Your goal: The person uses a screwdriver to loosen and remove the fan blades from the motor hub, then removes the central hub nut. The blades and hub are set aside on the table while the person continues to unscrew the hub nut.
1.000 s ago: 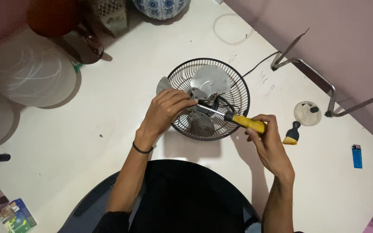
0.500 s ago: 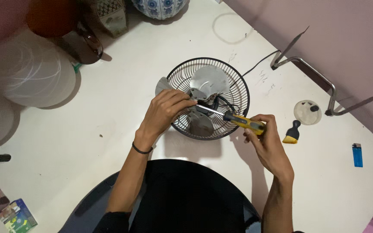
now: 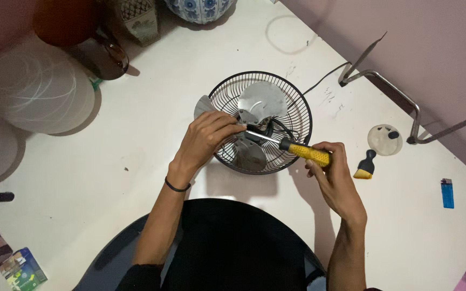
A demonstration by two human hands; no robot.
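A small fan with a black wire grille (image 3: pixel 297 108) and metal blades (image 3: pixel 262 99) lies face up on the white table (image 3: pixel 136 140). My left hand (image 3: pixel 206 137) rests over the grille's near left side, fingers pinched at the hub where the screwdriver tip meets it. My right hand (image 3: pixel 330 175) grips the yellow handle of a screwdriver (image 3: pixel 306 152), its metal shaft angled left and up into the fan's hub.
A small brush (image 3: pixel 365 166), a round translucent cap (image 3: pixel 384 139) and a blue lighter (image 3: pixel 447 193) lie to the right. A bent metal stand (image 3: pixel 400 99) sits by the wall. Round white lamps (image 3: pixel 39 89), a brown jar (image 3: pixel 103 54) and a patterned vase (image 3: pixel 198 8) crowd the far left.
The screwdriver handle has turned slightly in my right hand; both hands stay in the same place on the fan.
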